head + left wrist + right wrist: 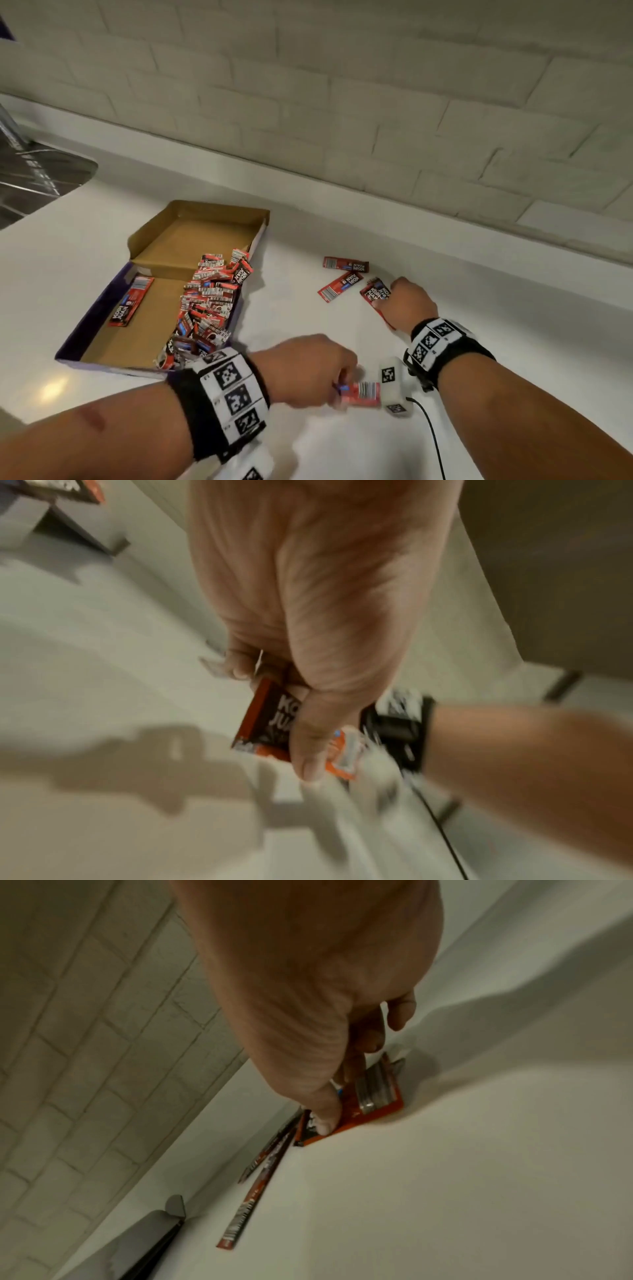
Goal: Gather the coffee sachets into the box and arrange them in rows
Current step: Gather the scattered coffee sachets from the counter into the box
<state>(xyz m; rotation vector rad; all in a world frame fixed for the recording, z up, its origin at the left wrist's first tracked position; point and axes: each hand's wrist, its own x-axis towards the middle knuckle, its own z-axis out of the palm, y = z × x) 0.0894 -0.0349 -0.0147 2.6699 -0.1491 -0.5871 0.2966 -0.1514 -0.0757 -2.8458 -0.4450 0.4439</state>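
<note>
White counter, brick wall behind, steel sink far left.

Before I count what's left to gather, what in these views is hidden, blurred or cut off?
- Head view: the right hand covers part of its sachet stack, so its count is unclear.
- Head view: the left hand holds a motion-blurred sachet.
- Head view: the pile in the box overlaps; no count possible.
- Left wrist view: the thumb hides the sachet's print.
- Head view: the sink is cut off at the left edge.
</note>
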